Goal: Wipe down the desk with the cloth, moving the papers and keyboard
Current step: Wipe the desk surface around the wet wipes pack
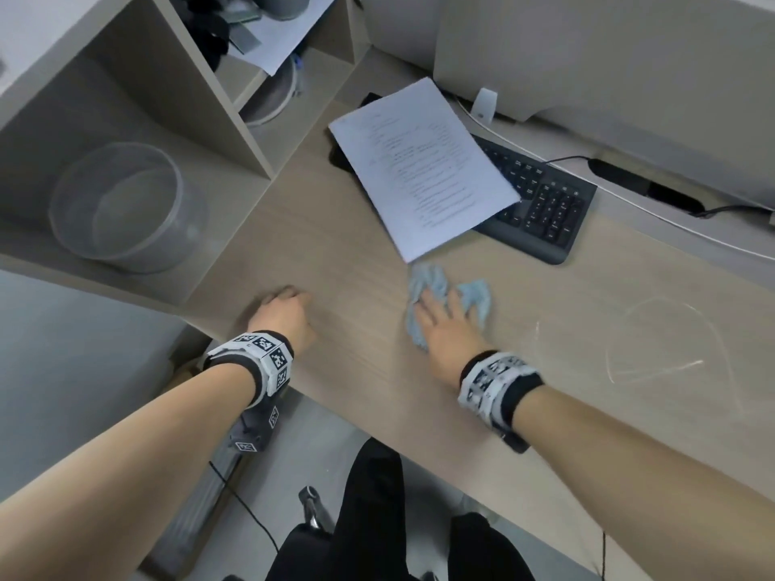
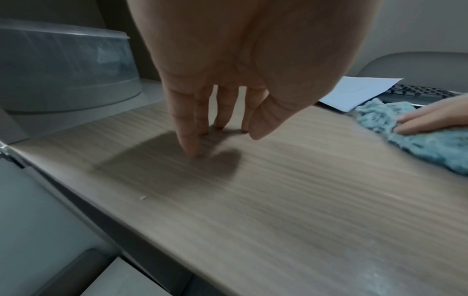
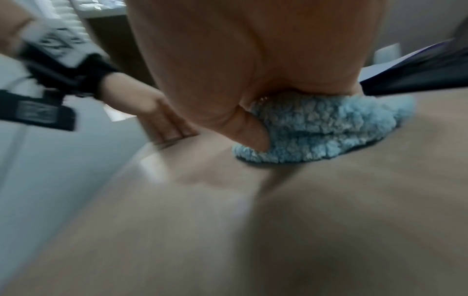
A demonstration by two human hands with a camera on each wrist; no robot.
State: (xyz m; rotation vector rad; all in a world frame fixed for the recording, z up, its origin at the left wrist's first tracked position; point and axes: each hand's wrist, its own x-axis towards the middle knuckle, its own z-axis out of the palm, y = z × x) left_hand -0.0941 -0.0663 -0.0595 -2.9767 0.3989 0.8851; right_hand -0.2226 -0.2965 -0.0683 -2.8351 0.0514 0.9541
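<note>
The right hand [image 1: 440, 325] lies flat, fingers straight, pressing the soft, bunched cloth [image 1: 474, 295] on the desk [image 1: 335, 245] just before the papers [image 1: 423, 165] (light, floppy; lift by an edge), atop the keyboard [image 1: 545, 207]; left hand [image 1: 285, 316] empty, fingertips resting on the wood

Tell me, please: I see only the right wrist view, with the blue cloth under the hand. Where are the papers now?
Observer: The papers lie tilted across the left part of the keyboard. Their near corner is just beyond the cloth.
Operator: Is the other end of the keyboard covered too?
Observer: No, its number pad end is bare.
Operator: Does the desk look clean to the right of the hands?
Observer: Not there. Pale curved streaks show on the desk, to the right of the right hand.
</note>
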